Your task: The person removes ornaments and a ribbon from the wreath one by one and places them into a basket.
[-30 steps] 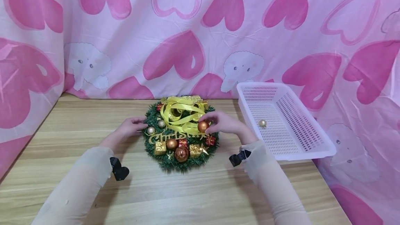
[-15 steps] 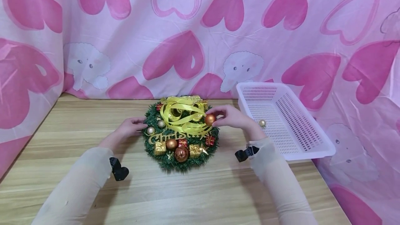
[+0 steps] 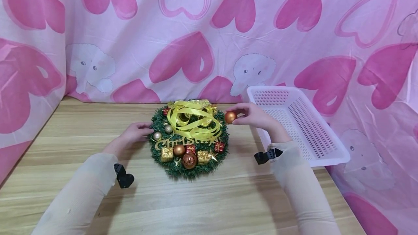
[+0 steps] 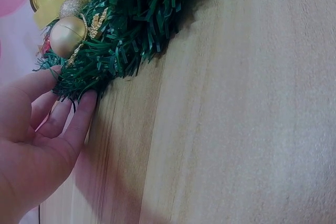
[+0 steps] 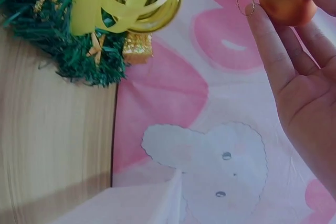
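A green Christmas wreath (image 3: 192, 172) lies on the table, with baubles, gift boxes, yellow ribbon (image 3: 196, 133) and gold "Christmas" lettering. My left hand (image 3: 138, 132) holds its left edge, fingertips in the green tinsel beside a pale gold bauble (image 4: 68, 37). Right of the wreath, my right hand (image 3: 253, 115) pinches a copper-orange bauble (image 3: 230, 117) between thumb and fingers, in the air. The right wrist view shows its metal cap and a thin gold hanging loop (image 5: 244, 1) dangling from it. A copper bauble (image 3: 179, 151) and a shiny brown one (image 3: 189, 160) sit on the wreath's front.
A white perforated plastic basket (image 3: 321, 128) stands on the right of the wooden table (image 3: 183, 206), partly behind my right forearm. A pink heart-patterned curtain (image 3: 130, 57) hangs along the back and both sides.
My right hand has carried the orange bauble from above the wreath rightward and away, past its edge. The forearm now covers the gold bauble seen earlier in the basket. The left hand stays put.
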Tool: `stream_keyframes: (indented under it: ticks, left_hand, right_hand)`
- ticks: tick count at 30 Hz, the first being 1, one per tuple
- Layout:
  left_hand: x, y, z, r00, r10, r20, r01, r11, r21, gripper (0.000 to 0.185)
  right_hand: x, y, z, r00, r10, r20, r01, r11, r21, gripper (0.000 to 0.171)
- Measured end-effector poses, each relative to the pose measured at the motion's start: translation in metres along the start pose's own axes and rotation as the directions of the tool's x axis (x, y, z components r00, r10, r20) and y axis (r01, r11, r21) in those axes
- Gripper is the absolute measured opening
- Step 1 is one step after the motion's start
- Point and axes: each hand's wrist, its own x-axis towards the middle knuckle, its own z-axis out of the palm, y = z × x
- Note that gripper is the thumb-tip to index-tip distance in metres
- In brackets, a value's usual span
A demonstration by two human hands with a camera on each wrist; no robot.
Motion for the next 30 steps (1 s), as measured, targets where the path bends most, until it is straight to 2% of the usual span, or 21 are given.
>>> stream_keyframes:
  ticks: [11,22,30]
  left_hand:
    - [0.000,-0.002,0.000,1.000,0.000,-0.001,0.000,1.000,-0.029,0.055]
    - [0.000,-0.001,-0.001,1.000,-0.007,-0.006,0.006,0.999,-0.037,0.056]
    - [0.000,-0.001,0.000,1.000,-0.019,-0.008,0.019,0.999,-0.043,0.055]
  right_hand:
    - [-0.009,-0.002,-0.023,0.997,0.045,-0.066,-0.047,0.999,-0.028,0.045]
    - [-0.023,0.015,-0.051,0.988,0.053,-0.144,-0.056,0.998,-0.015,0.045]
    - [-0.035,0.032,-0.069,0.965,0.132,-0.226,-0.135,0.991,0.001,0.048]
